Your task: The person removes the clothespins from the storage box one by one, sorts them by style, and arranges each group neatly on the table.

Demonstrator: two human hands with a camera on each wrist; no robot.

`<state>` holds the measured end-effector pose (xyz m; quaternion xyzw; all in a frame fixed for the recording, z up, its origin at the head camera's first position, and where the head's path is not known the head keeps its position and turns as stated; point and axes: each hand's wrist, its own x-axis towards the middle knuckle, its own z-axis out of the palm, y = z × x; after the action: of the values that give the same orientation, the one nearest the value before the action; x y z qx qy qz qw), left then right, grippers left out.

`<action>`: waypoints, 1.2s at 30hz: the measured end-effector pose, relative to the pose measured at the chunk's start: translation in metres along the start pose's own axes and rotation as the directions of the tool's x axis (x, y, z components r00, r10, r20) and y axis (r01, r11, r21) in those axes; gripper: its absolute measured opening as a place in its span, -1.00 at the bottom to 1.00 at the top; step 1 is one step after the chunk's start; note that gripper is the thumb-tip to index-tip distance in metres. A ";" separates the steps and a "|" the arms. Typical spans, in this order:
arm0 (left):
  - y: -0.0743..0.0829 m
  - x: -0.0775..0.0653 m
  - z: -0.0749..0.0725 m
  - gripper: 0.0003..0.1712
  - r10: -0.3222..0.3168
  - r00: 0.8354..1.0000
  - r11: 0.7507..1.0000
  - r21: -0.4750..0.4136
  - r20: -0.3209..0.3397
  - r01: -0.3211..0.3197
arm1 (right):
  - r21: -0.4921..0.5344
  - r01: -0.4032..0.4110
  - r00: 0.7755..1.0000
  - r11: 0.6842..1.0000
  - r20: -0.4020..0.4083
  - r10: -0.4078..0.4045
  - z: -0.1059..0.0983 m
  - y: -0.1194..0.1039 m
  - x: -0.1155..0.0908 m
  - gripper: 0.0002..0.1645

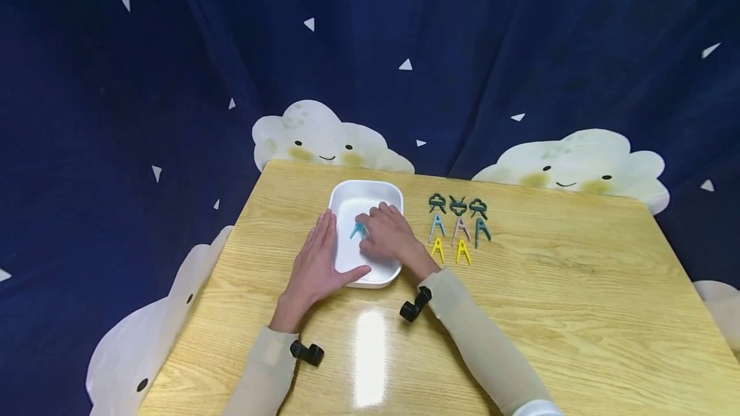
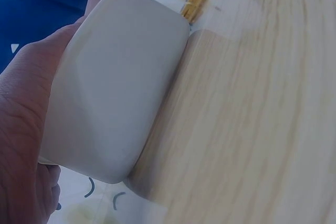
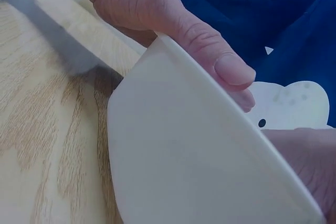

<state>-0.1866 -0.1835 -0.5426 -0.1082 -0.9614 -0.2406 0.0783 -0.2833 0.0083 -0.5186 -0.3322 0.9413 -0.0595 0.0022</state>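
Note:
A white plastic tray (image 1: 351,188) with raised sides stands on the wooden table. My left hand (image 1: 315,262) lies along its left rim, fingers straight and side by side, thumb stretched over the near corner. In the right wrist view the thumb (image 3: 236,70) of that hand shows above the rim. My right hand (image 1: 390,234) reaches into the tray from the right with bent fingers. Index finger and thumb pinch a bright blue clothespin (image 1: 356,230), its legs pointing toward the tray's left side. The wrist views show mostly the tray's outer wall (image 2: 115,87).
Right of the tray, clips lie in rows: dark green cloud-shaped clips (image 1: 458,206) at the back, then a light blue clothespin (image 1: 437,226), a pink one (image 1: 460,228) and a dark teal one (image 1: 482,230), with two yellow clothespins (image 1: 463,251) in front. A dark blue curtain (image 1: 358,43) hangs behind.

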 end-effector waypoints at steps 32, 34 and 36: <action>0.000 -0.001 -0.001 0.55 0.020 1.000 1.000 -0.013 -0.017 -0.020 | -0.051 0.075 0.997 0.996 0.038 -0.073 0.002 0.002 0.000 -0.18; 0.000 -0.001 -0.001 0.54 0.020 1.000 1.000 -0.011 -0.018 -0.020 | -0.051 0.077 0.996 0.996 0.039 -0.075 0.002 0.002 0.000 -0.15; 0.000 -0.001 -0.001 0.54 0.016 1.000 1.000 -0.014 -0.013 -0.016 | -0.050 0.076 0.996 0.996 0.042 -0.074 0.002 0.002 0.000 -0.17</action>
<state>-0.1855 -0.1842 -0.5415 -0.1150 -0.9582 -0.2476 0.0858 -0.2844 0.0090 -0.5211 -0.3685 0.9291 -0.0286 0.0103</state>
